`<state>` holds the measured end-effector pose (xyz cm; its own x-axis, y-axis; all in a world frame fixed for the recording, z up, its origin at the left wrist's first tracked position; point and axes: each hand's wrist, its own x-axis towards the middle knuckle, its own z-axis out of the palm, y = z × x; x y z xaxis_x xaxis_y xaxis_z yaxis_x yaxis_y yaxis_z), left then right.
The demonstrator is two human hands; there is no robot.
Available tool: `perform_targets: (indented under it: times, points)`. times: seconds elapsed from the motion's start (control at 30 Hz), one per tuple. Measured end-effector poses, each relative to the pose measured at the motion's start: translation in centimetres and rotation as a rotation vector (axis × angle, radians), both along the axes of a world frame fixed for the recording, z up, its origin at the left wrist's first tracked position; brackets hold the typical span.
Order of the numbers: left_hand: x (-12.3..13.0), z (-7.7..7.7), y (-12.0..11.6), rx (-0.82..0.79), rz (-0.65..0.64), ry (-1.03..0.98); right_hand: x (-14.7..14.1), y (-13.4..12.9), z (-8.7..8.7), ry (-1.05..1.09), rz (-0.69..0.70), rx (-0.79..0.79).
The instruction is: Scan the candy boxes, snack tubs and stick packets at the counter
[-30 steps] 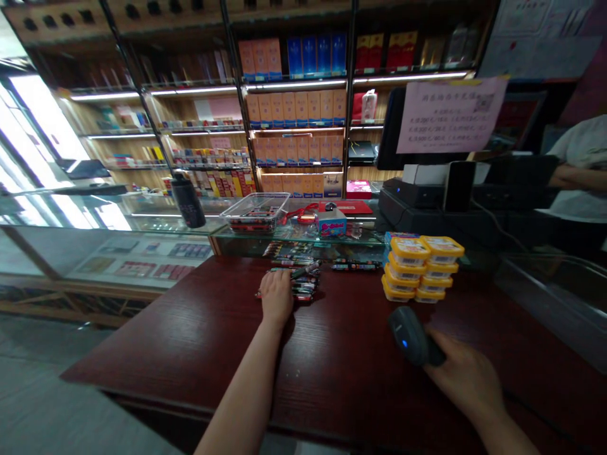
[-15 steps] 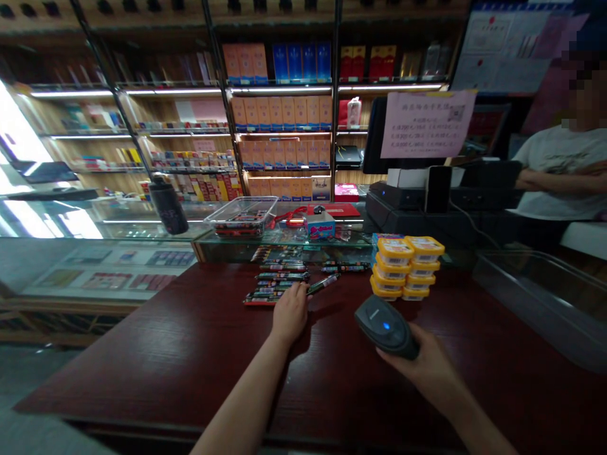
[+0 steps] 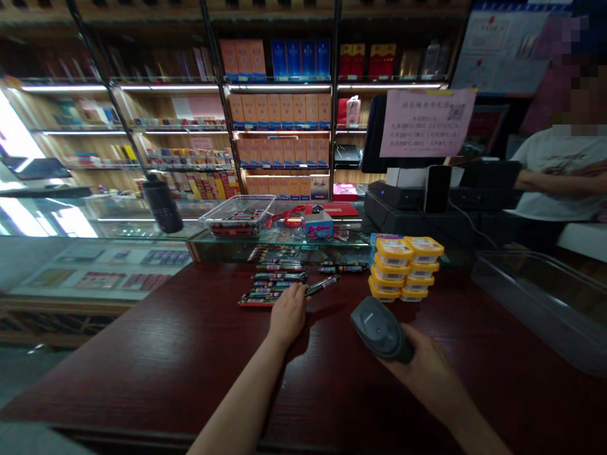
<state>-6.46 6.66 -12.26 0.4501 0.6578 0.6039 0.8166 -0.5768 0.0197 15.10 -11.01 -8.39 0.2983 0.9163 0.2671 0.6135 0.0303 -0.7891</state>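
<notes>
My right hand [image 3: 427,366] is wrapped round the handle of a dark grey scanner [image 3: 379,328], whose head points up and to the left. My left hand [image 3: 289,309] pinches the near end of a dark, slim packet [image 3: 322,285] that slants up to the right. Beside that hand, several similar packets [image 3: 277,277] lie in rows on the dark red table. More of them [image 3: 344,267] lie farther right. Yellow-lidded tubs [image 3: 394,272] are stacked beyond the scanner.
A clear plastic bin [image 3: 526,303] sits on the right. On the glass counter [image 3: 227,253] stand a clear tray [image 3: 239,218], a small colourful box [image 3: 317,226] and a dark bottle [image 3: 162,205]. A person [image 3: 559,170] with folded arms stands at the right, beyond the monitor.
The blue light on the scanner has gone out. The scanner and my right hand have shifted slightly left. My left hand stays on the packet.
</notes>
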Motion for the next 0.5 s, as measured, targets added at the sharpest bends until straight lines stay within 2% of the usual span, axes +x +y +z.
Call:
perform_targets:
  times: [0.1, 0.17, 0.37, 0.5]
  points:
    - [-0.1, 0.1, 0.0, 0.016, -0.004, 0.004, 1.5, 0.0, -0.5, -0.351, -0.105, -0.053]
    - [-0.2, 0.1, -0.1, 0.025, 0.002, 0.021, 2.5, 0.2, -1.5, -0.496, -0.148, -0.059]
    - [0.7, 0.1, -0.4, -0.020, -0.018, 0.130, 4.7, 0.8, -5.2, -0.599, -0.117, 0.064]
    - [3.6, 1.0, 0.5, -0.182, 0.004, 0.182, 5.0, 0.9, -5.7, -0.602, -0.127, 0.068]
